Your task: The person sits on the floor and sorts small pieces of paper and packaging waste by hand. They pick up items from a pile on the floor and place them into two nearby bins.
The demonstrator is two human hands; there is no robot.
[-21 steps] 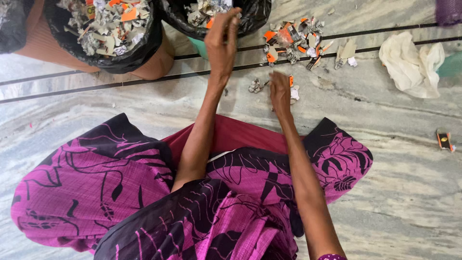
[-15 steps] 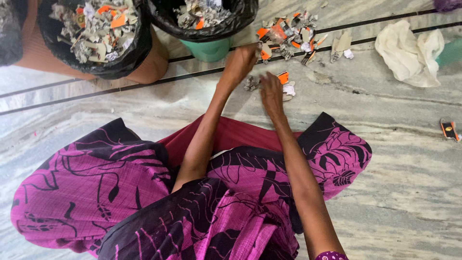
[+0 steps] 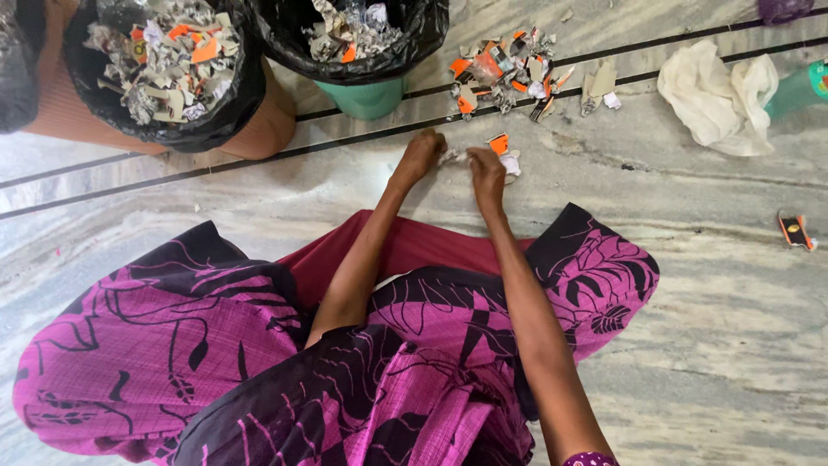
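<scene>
I sit on the floor in a magenta and black patterned garment. Both hands are down on a small cluster of paper scraps (image 3: pixel 505 159), orange, white and grey, just in front of my knees. My left hand (image 3: pixel 420 156) has its fingers curled over a grey scrap at the cluster's left side. Beside it, my right hand (image 3: pixel 486 169) has its fingertips bunched on the scraps. A larger heap of torn orange and grey scraps (image 3: pixel 504 71) lies farther out. A green bin with a black liner (image 3: pixel 366 43) holds more scraps, just beyond my left hand.
A brown bin with a black liner (image 3: pixel 250 95), full of scraps, stands at the far left. A white cloth (image 3: pixel 716 86) lies at the right, a green object (image 3: pixel 806 86) past it. A small orange and black piece (image 3: pixel 793 229) lies alone at the right. Dark lines cross the marble floor.
My left hand has come down from over the green bin to the floor beside my right hand. The right hand stayed at the small cluster of scraps.
</scene>
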